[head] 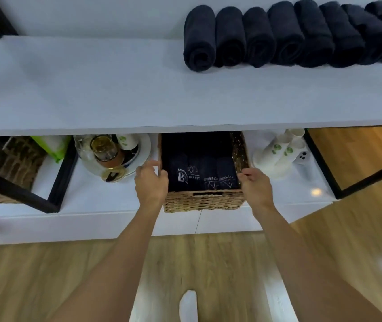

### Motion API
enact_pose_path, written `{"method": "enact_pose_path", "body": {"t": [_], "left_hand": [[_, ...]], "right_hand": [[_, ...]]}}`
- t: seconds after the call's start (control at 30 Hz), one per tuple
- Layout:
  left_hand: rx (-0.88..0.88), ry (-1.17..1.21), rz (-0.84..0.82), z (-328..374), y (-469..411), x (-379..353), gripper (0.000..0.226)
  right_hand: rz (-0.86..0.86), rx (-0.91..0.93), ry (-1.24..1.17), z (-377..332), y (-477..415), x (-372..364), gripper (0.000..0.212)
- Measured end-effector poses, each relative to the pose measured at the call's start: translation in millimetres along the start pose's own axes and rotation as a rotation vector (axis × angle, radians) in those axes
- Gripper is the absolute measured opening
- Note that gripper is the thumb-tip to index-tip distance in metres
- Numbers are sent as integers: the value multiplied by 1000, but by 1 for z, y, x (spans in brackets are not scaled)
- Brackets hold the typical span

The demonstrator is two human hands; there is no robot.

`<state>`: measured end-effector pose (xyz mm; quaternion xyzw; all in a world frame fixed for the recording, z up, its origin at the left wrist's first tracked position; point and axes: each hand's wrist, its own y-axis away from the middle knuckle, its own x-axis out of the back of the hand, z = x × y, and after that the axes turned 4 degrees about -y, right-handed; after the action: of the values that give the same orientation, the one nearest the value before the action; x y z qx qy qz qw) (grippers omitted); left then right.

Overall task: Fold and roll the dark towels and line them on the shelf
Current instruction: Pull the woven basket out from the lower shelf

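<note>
Step in hand, prob.: fetching next batch. Both hands down at wicker basket (204, 202) on lower shelf (97, 198), well apart, one per side: L hand (151, 182) clamped on left rim, R hand (255, 184) clamped on right rim, fingers curled over the weave. Inside basket: dark towels (199, 175), folded, upright, packed side by side, pale logos showing. Already done: row of rolled towels (287, 36) on upper shelf (92, 89), far right, touching one another, approx. eight, last ones partly out of view.

Next, likely: slide basket fwd w/ even pull both sides, keep level, clear the upper shelf's edge, then lift one towel out for folding on the bare stretch left of the row.

Surface & room: white shelves in black frame (62, 173); round tray (143, 145) w/ glassware just left of basket; paper cups (278, 149) and phone (302, 159) to right; second basket (11, 163) far left, green pack (53, 145) beside it; wood floor (69, 275), white sock (188, 305) below.
</note>
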<state>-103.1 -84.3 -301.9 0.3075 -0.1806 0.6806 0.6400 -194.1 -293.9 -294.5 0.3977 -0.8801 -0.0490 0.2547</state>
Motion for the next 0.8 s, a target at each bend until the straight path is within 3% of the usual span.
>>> {"method": "enact_pose_path", "body": {"t": [0.13,0.27,0.4,0.5,0.8], "left_hand": [[98,-143,-116,-27,-38,-26,46],[31,-233,-109,-33,-51,-42,23],[20,-239,-51,-33,-52,-50,18],[39,-232,-30,-35,-47,-46,17],[22,-211,-48,-48,43,29,12]], "right_hand": [[96,-4,247,21,-44,-2,30],[101,18,362,19,-81,-8,32],[-3,-20,446,16,-101,-7,23],[-107,-56,388,23,-91,-3,17],[-129,-68,136,44,25,39,13]]}}
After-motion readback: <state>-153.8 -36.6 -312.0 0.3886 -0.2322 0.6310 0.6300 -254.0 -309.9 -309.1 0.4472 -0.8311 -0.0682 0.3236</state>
